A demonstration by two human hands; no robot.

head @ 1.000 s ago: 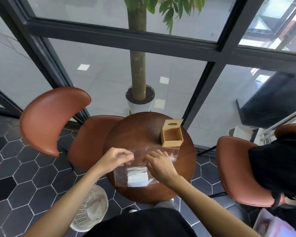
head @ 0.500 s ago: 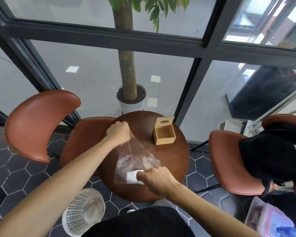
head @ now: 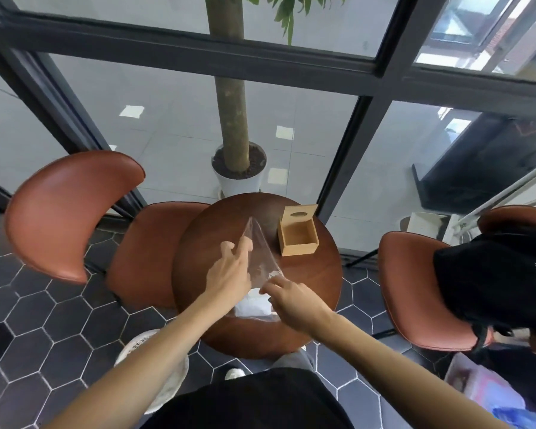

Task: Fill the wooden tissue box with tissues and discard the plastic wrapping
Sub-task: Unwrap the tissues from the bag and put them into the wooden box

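Note:
The clear plastic wrapping (head: 260, 252) stands up in a cone on the round table (head: 319, 289). My left hand (head: 229, 274) grips its left side, with two fingers stretched up along it. My right hand (head: 294, 301) pinches the wrapping's lower edge. The white tissue stack (head: 254, 305) lies at the wrapping's near end, between my two hands. The wooden tissue box (head: 297, 239) sits open and empty at the table's far right, beyond both hands. Its slotted lid (head: 297, 214) leans upright at the back.
A white mesh waste basket (head: 167, 388) stands on the floor at the left, partly under my left arm. Brown chairs (head: 72, 212) flank the table, and the right one carries a black bag (head: 502, 280). A potted tree (head: 239, 168) stands behind the glass.
My left hand has come down and back from the table's far left with the wrapping. My right hand moved from the tissue stack to the wrapping's edge. The wrapping now stands steeper.

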